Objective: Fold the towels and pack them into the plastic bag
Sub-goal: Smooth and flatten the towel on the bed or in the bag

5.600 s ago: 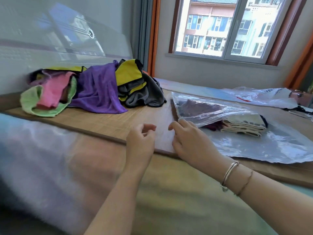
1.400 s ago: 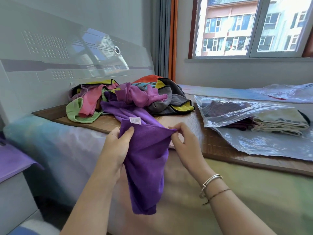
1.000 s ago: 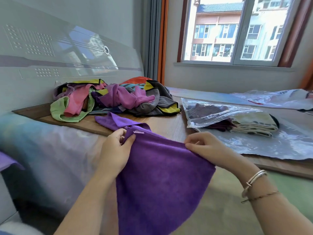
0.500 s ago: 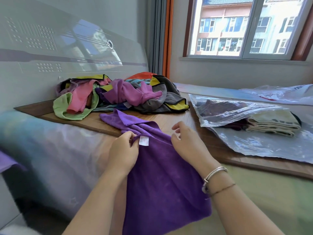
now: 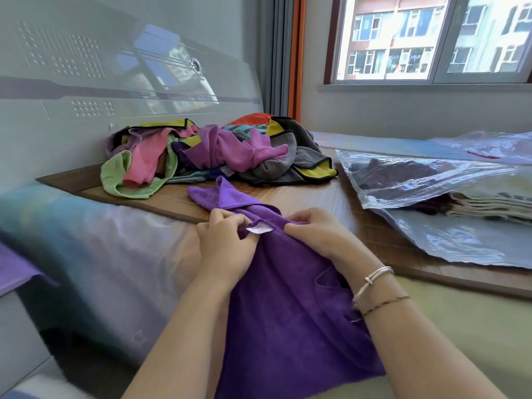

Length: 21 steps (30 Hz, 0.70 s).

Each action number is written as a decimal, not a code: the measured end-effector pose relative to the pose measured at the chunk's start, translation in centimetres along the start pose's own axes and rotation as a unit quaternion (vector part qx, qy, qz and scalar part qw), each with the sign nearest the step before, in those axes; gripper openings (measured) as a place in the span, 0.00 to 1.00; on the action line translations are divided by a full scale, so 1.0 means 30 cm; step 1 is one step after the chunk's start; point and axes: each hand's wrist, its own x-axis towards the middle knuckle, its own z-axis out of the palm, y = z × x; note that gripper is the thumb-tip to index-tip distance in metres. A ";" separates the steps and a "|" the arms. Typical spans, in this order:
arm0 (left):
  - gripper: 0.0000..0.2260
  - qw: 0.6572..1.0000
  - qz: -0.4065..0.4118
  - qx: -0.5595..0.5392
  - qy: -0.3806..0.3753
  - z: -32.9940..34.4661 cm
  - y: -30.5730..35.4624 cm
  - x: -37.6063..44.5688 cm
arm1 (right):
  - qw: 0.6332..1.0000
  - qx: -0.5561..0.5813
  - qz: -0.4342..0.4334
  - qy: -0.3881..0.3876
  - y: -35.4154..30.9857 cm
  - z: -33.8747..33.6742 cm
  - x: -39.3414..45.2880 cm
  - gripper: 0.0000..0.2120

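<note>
Towel: purple towel (image 5: 288, 312) hangs from both hands over the bed's near edge, one corner lying on the wooden board (image 5: 184, 201) at 12 o'clock of the hands.
Left hand (image 5: 227, 243): fingers pinch the top hem beside the white label (image 5: 259, 228).
Right hand (image 5: 319, 234): fingers curled on the same hem, just at 3 o'clock of the label.
Pile: loose towels (image 5: 218, 151) at 12 o'clock.
Bag: plastic bag (image 5: 431, 180) at 2 o'clock holds folded towels (image 5: 489, 204).

Single head-worn wide-angle cam, looked forward and down, close over both hands at lower centre of the frame. Window (image 5: 431, 38) sat upper right, headboard (image 5: 115, 67) upper left.
</note>
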 end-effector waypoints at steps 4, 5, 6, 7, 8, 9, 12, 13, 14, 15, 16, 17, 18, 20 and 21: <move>0.01 0.999 0.032 -0.004 -0.027 -0.019 0.057 -0.032 | 0.992 0.121 0.018 0.040 0.006 -0.098 -0.072 0.07; 0.03 0.998 0.051 -0.002 -0.029 -0.024 0.071 -0.039 | 0.989 0.139 0.014 0.045 0.006 -0.121 -0.094 0.10; 0.06 0.997 0.076 -0.005 -0.032 -0.026 0.084 -0.046 | 0.986 0.159 0.007 0.043 0.006 -0.143 -0.117 0.10; 0.08 0.994 0.102 -0.018 -0.039 -0.028 0.098 -0.054 | 0.982 0.185 -0.001 0.033 0.006 -0.163 -0.142 0.10; 0.10 0.990 0.121 -0.044 -0.055 -0.029 0.114 -0.063 | 0.976 0.217 -0.008 0.016 0.009 -0.182 -0.165 0.09; 0.11 0.986 0.130 -0.073 -0.078 -0.030 0.131 -0.076 | 0.970 0.241 -0.016 -0.002 0.014 -0.201 -0.186 0.08; 0.09 0.971 0.133 -0.130 -0.147 -0.027 0.175 -0.129 | 0.969 0.238 -0.046 -0.036 0.021 -0.247 -0.262 0.07; 0.07 0.969 0.135 -0.132 -0.157 -0.025 0.188 -0.148 | 0.970 0.235 -0.052 -0.034 0.026 -0.261 -0.286 0.07; 0.06 0.969 0.139 -0.132 -0.154 -0.026 0.202 -0.165 | 0.971 0.233 -0.054 -0.022 0.034 -0.274 -0.309 0.07; 0.05 0.971 0.141 -0.131 -0.143 -0.030 0.218 -0.179 | 0.974 0.221 -0.055 -0.001 0.039 -0.288 -0.331 0.07; 0.05 0.972 0.142 -0.134 -0.128 -0.036 0.234 -0.189 | 0.978 0.199 -0.055 0.027 0.055 -0.304 -0.346 0.06; 0.04 0.973 0.144 -0.141 -0.114 -0.043 0.251 -0.197 | 0.982 0.171 -0.058 0.054 0.069 -0.322 -0.363 0.05; 0.04 0.972 0.146 -0.151 -0.106 -0.051 0.270 -0.205 | 0.984 0.145 -0.062 0.077 0.079 -0.341 -0.378 0.04; 0.04 0.969 0.146 -0.170 -0.102 -0.067 0.314 -0.227 | 0.984 0.126 -0.075 0.099 0.081 -0.372 -0.408 0.02; 0.05 0.967 0.150 -0.179 -0.103 -0.072 0.334 -0.237 | 0.981 0.136 -0.086 0.111 0.074 -0.384 -0.422 0.04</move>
